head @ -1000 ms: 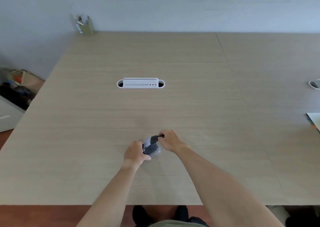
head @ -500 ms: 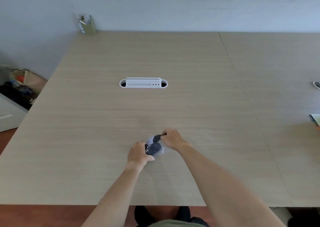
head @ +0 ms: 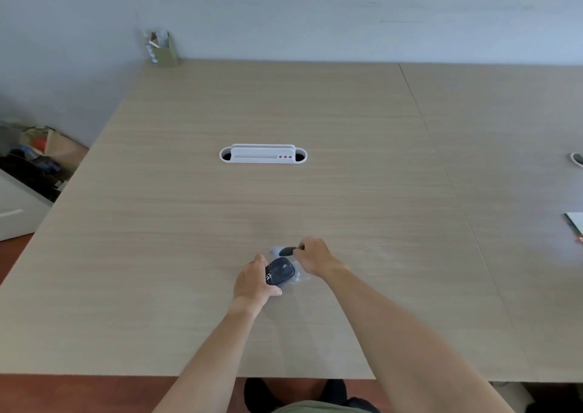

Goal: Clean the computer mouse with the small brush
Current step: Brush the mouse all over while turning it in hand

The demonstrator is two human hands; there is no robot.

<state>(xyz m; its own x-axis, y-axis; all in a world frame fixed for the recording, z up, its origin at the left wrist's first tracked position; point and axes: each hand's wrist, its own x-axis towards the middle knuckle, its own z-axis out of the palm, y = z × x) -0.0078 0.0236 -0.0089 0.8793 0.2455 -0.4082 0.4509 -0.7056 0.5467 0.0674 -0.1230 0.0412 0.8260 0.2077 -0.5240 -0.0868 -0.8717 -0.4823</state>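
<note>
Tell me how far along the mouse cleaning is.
Done: the left hand grips the mouse and the right hand holds the small brush. In hand: the brush head sits just beyond the mouse. Left: pale specks remain on its near-left side; the underside can't be seen.

Matt pale wood-grain table (head: 315, 112), dark glossy plastic mouse (head: 280, 271), white plastic cable tray (head: 262, 155)
</note>
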